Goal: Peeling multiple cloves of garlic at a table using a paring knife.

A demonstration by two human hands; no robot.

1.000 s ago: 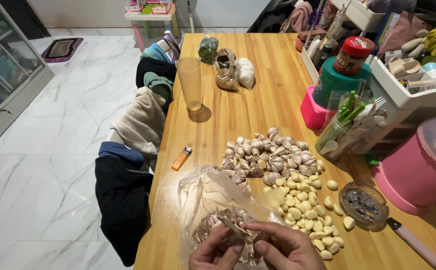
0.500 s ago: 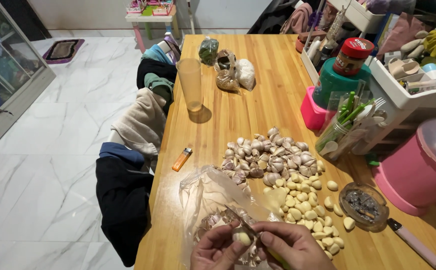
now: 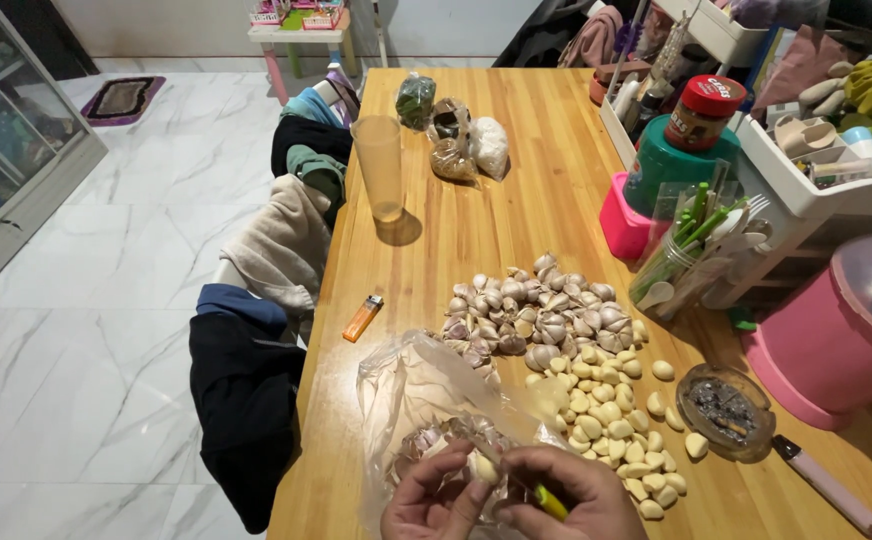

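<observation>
Above a crumpled clear plastic bag (image 3: 406, 400) on the wooden tabletop (image 3: 476, 230), the left hand (image 3: 428, 505) pinches a pale peeled garlic clove (image 3: 480, 467) while the right hand (image 3: 576, 495), curled closed, grips a yellow-handled knife (image 3: 546, 500) against it.

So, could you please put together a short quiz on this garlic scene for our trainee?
1. True or false: the left hand holds a garlic clove over the plastic bag.
2. Which lies nearer the hands: (a) peeled cloves or (b) unpeeled cloves?
3. What orange thing lies on the table left of the cloves?

Key: 1 true. 2 a. 3 A lighter.
</observation>
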